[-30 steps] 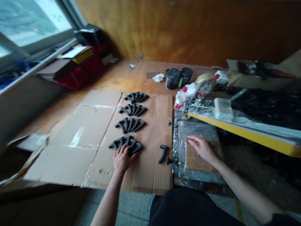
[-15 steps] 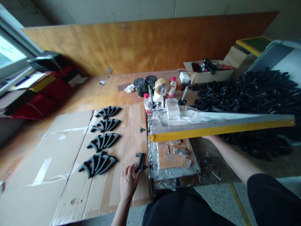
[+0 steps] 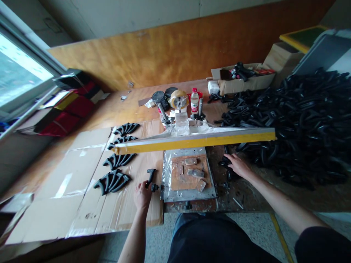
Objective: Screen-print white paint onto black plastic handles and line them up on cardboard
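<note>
My left hand (image 3: 142,194) rests on the cardboard sheet (image 3: 82,190), fingers curled at the lower end of a single black curved handle (image 3: 150,176). To its left lie rows of fanned black handles (image 3: 112,180). My right hand (image 3: 238,165) reaches to the right of the metal jig plate (image 3: 189,175), fingers down on small black handles (image 3: 226,160) at the edge of the big pile (image 3: 301,120). A yellow-edged screen frame (image 3: 197,140) hangs raised over the jig.
Behind the jig stand a tape roll (image 3: 178,98), a red-capped bottle (image 3: 194,100) and dark tins (image 3: 159,98). A cardboard box (image 3: 241,82) sits at the back right. Red and black items (image 3: 68,109) lie by the window at left.
The view has swung right. My left hand moved from the fanned handles to the single handle by the jig. My right hand left the jig plate and went to the pile's edge.
</note>
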Motion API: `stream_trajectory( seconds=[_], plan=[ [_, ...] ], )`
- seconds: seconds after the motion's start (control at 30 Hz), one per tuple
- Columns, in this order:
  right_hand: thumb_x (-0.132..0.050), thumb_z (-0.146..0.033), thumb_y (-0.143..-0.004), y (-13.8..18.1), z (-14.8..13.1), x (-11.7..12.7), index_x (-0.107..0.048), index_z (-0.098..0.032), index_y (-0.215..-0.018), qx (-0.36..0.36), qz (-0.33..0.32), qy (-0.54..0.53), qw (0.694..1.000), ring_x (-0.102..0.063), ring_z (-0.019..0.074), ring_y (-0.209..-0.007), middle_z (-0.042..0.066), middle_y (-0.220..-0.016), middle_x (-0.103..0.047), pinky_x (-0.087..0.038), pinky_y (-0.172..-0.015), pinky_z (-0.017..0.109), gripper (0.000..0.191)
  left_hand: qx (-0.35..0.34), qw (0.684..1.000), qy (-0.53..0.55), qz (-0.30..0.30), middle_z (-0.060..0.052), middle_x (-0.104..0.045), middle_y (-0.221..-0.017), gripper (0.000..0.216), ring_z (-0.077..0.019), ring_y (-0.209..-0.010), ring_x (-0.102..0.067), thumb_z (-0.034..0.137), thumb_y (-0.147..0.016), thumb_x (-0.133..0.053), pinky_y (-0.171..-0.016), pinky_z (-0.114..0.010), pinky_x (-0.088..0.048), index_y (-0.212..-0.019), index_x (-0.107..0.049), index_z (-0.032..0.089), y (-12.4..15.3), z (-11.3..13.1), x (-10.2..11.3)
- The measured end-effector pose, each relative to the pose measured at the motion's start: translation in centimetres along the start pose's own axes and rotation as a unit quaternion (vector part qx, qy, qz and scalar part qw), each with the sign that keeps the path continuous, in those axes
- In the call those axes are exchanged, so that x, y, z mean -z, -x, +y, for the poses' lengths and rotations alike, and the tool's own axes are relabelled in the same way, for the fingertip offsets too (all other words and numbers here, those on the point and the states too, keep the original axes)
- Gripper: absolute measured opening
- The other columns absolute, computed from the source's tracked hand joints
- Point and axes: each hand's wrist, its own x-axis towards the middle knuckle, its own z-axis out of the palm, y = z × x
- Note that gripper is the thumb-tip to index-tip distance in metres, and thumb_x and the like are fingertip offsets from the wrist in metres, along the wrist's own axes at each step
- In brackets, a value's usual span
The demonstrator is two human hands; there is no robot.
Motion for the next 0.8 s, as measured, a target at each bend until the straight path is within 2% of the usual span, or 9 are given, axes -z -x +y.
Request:
stream_trajectory(
  seconds=[0.1, 0.23, 0.33, 0.4, 0.5, 0.57, 0.67, 0.73, 0.8],
  plan=[
    [-0.057, -0.008, -0.076, -0.5, 0.2, 1.1, -0.047, -0.028, -0.143, -0.013, -0.051, -0.014, 0.999, -0.065, 0.0227, -0.105, 0.011, -0.123, -0.064, -0.048, -0.087, 0.03, 0.07, 0.018, 0.999, 0.038, -0.001, -0.011, -0.067, -0.101, 0.04, -0.0259, -0.094, -0.062, 0.044, -0.09, -0.049, -0.082, -0.036, -0.046, -0.116, -0.063, 0.016, 0.4, 0.2, 0.1],
    [-0.058, -0.007, -0.068, -1.4, 0.1, 3.6, -0.041, -0.027, -0.147, -0.077, -0.136, -0.073, 0.985, -0.067, 0.0191, -0.071, 0.006, -0.093, -0.072, -0.048, -0.064, 0.026, 0.083, 0.06, 0.994, 0.092, 0.019, -0.012, -0.065, -0.107, 0.039, -0.025, -0.095, -0.062, 0.043, -0.089, -0.049, -0.084, -0.037, -0.047, -0.114, -0.063, 0.017, 1.2, 0.1, 0.3],
    [-0.063, -0.01, -0.065, -0.9, -0.4, 5.9, -0.036, -0.023, -0.149, -0.105, -0.103, -0.212, 0.966, -0.061, 0.0149, -0.056, -0.001, -0.071, -0.066, -0.047, -0.056, 0.024, 0.09, 0.082, 0.987, 0.131, 0.051, -0.012, -0.064, -0.106, 0.039, -0.0247, -0.096, -0.062, 0.043, -0.088, -0.05, -0.084, -0.038, -0.048, -0.113, -0.064, 0.017, 1.4, -0.3, 0.8],
    [-0.068, -0.014, -0.064, -0.2, -1.4, 7.1, -0.04, -0.021, -0.145, -0.105, -0.061, -0.339, 0.933, -0.061, 0.0144, -0.057, -0.003, -0.067, -0.062, -0.05, -0.057, 0.025, 0.086, 0.093, 0.98, 0.164, 0.065, -0.012, -0.064, -0.103, 0.039, -0.0244, -0.096, -0.063, 0.045, -0.087, -0.05, -0.083, -0.038, -0.049, -0.111, -0.065, 0.017, 1.2, -0.4, 1.4],
    [-0.078, -0.028, -0.062, 0.7, -4.9, 7.4, -0.058, -0.016, -0.121, -0.084, -0.038, -0.474, 0.876, -0.065, 0.0167, -0.064, 0.001, -0.072, -0.065, -0.055, -0.063, 0.029, 0.063, 0.093, 0.967, 0.224, 0.073, -0.011, -0.065, -0.101, 0.039, -0.0236, -0.093, -0.063, 0.047, -0.086, -0.05, -0.084, -0.039, -0.051, -0.107, -0.066, 0.018, 0.3, 0.4, 2.8],
    [-0.081, -0.039, -0.061, 0.9, -8.4, 6.1, -0.061, -0.015, -0.104, -0.059, -0.035, -0.498, 0.864, -0.066, 0.0177, -0.062, 0.003, -0.072, -0.067, -0.055, -0.062, 0.031, 0.052, 0.083, 0.957, 0.267, 0.074, -0.01, -0.066, -0.099, 0.038, -0.0224, -0.091, -0.064, 0.047, -0.085, -0.051, -0.084, -0.038, -0.052, -0.104, -0.067, 0.018, -0.7, 1.7, 3.7],
    [-0.075, -0.049, -0.069, 0.9, -13.9, 2.5, -0.061, -0.018, -0.089, -0.003, 0.018, -0.432, 0.902, -0.064, 0.0178, -0.064, 0.002, -0.072, -0.067, -0.052, -0.062, 0.031, 0.04, 0.06, 0.943, 0.321, 0.067, -0.009, -0.067, -0.098, 0.036, -0.0199, -0.087, -0.065, 0.047, -0.085, -0.053, -0.083, -0.036, -0.053, -0.101, -0.068, 0.018, -2.4, 4.4, 5.0],
    [-0.069, -0.048, -0.076, 0.9, -16.5, 0.1, -0.059, -0.02, -0.083, 0.038, 0.082, -0.31, 0.946, -0.064, 0.0189, -0.071, 0.003, -0.078, -0.066, -0.05, -0.067, 0.031, 0.031, 0.042, 0.937, 0.342, 0.058, -0.008, -0.068, -0.1, 0.035, -0.0183, -0.086, -0.065, 0.046, -0.085, -0.053, -0.083, -0.034, -0.053, -0.101, -0.068, 0.018, -3.5, 6.2, 5.8],
    [-0.067, -0.045, -0.08, 1.2, -17.9, -1.3, -0.057, -0.02, -0.079, 0.073, 0.139, -0.174, 0.972, -0.063, 0.021, -0.08, 0.005, -0.082, -0.065, -0.049, -0.073, 0.032, 0.027, 0.022, 0.934, 0.354, 0.047, -0.008, -0.067, -0.102, 0.034, -0.0177, -0.088, -0.065, 0.044, -0.087, -0.053, -0.085, -0.033, -0.053, -0.102, -0.068, 0.018, -4.3, 7.8, 6.7]
  ],
)
